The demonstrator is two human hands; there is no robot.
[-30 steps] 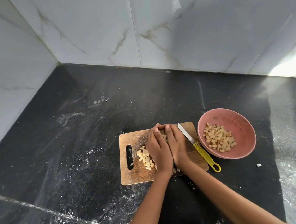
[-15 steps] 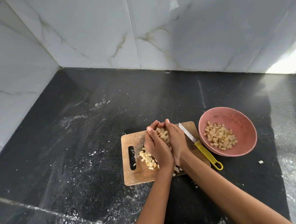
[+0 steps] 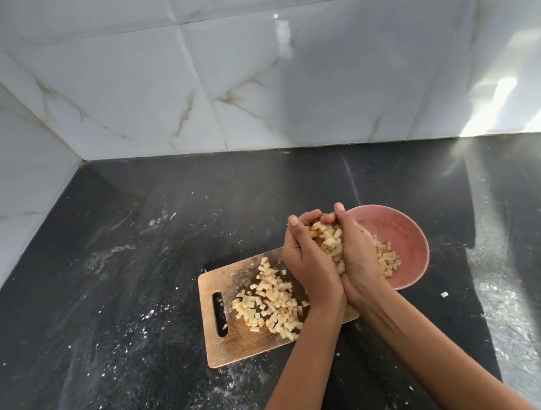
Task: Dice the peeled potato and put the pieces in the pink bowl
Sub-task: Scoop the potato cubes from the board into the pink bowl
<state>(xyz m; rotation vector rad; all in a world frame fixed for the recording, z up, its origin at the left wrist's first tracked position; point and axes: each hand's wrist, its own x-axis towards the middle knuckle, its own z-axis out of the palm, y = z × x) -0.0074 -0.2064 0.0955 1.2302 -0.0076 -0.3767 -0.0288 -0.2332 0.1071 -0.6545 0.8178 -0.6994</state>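
Observation:
My left hand (image 3: pixel 308 264) and my right hand (image 3: pixel 358 256) are cupped together, fingers curled round a heap of diced potato pieces (image 3: pixel 330 242). The hands hover at the left rim of the pink bowl (image 3: pixel 404 235), which holds more potato dice (image 3: pixel 388 259). A pile of diced potato (image 3: pixel 271 300) still lies on the wooden cutting board (image 3: pixel 230 347), just left of my wrists. The knife is hidden behind my hands and arms.
The board and bowl sit on a black stone counter (image 3: pixel 108 319) dusted with white specks, in a corner of white marble wall tiles (image 3: pixel 250 74). One stray potato piece (image 3: pixel 444 294) lies on the counter right of the bowl.
Both hands scooped up potato dice from the board, lifted them and moved right toward the pink bowl. The camera view tilted up and shifted.

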